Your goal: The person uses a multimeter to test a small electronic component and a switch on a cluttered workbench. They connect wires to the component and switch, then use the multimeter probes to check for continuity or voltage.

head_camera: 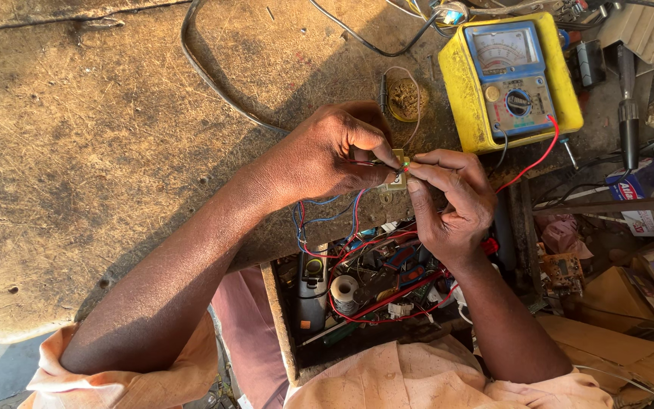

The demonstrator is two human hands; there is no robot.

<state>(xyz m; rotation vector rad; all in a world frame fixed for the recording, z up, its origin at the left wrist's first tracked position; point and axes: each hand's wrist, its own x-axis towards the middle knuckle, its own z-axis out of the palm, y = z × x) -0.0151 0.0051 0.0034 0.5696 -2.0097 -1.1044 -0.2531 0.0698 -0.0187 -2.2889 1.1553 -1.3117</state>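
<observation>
At the front edge of the worn brown surface (pixel 115 151), the left hand (pixel 327 155) and right hand (pixel 452 201) were pinched together on a small pale component (pixel 398 170) trailing red and blue wires (pixel 327 223). Behind them sat a yellow multimeter (pixel 509 79), its red lead (pixel 535 163) curving past the right hand. Below, an open drawer (pixel 319 318) held tangled wires and parts. A black cable (pixel 213 76) crossed the surface.

Warm, low sunlight rakes the worn bench (pixel 100 151), casting long arm shadows; sharp focus, slight bending at the edges.
</observation>
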